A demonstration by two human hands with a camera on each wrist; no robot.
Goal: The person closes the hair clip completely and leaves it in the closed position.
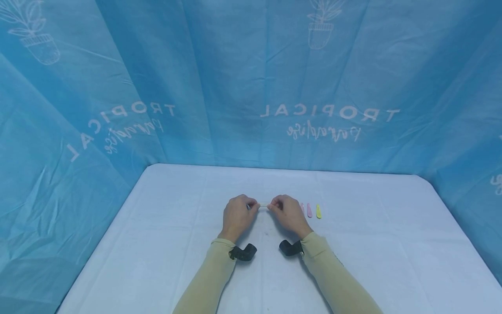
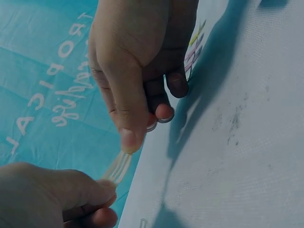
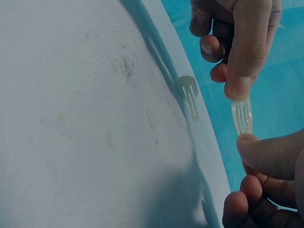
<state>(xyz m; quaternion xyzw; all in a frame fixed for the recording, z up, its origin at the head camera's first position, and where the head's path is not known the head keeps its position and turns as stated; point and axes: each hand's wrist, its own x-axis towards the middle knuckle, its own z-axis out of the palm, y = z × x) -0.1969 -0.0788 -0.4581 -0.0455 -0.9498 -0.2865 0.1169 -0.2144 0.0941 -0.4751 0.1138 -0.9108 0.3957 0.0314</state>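
Observation:
A pale, nearly clear snap hair clip [image 3: 242, 116] is stretched between the two hands, above the table. My left hand [image 1: 238, 214] pinches one end between thumb and fingertips. At the other end, the thumb and fingertips of my right hand [image 1: 291, 213] pinch it too. Its slotted middle shows in the gap between the thumbs, while both ends are hidden under the fingers. On the table just right of my right hand lie a yellow hair clip [image 1: 319, 211] and a pink hair clip [image 1: 309, 210]. Another pink clip [image 1: 302, 208] is partly covered by that hand.
Another pale clip [image 3: 188, 95] lies on the white tablecloth [image 1: 353, 253] in the right wrist view. Dark specks [image 2: 233, 118] mark the cloth near the hands. Blue printed curtains [image 1: 235, 87] enclose the table's back and sides. A black wrist mount [image 1: 244, 253] sits on the left sleeve.

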